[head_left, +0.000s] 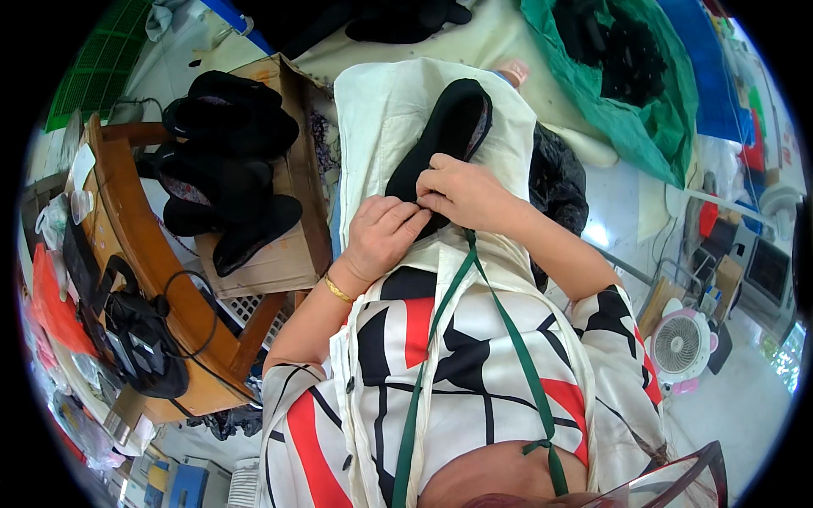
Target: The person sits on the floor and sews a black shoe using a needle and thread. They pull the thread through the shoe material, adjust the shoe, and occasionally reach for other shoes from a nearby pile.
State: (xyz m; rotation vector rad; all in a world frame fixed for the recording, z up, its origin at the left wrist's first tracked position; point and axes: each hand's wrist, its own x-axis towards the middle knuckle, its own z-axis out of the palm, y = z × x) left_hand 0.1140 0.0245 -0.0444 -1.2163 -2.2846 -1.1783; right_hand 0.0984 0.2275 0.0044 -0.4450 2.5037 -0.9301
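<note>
A black cloth shoe (453, 118) with a patterned lining lies on the cream cloth (364, 110) over my lap, its opening turned up. My left hand (383, 235) has its fingers bent and pressed on the near end of the shoe. Just to the right, my right hand (461, 190) pinches at the same end, its fingertips close to those of the left. Whatever small part lies between the fingertips is hidden. A green apron strap (508, 326) hangs below my hands.
Several black shoes (224, 182) are piled on a cardboard box (292, 229) at the left, beside a wooden chair (161, 279). A green sack (542, 51) holding black pieces stands at the far right. A black plastic bag (559, 182) and a fan (680, 343) are on the right.
</note>
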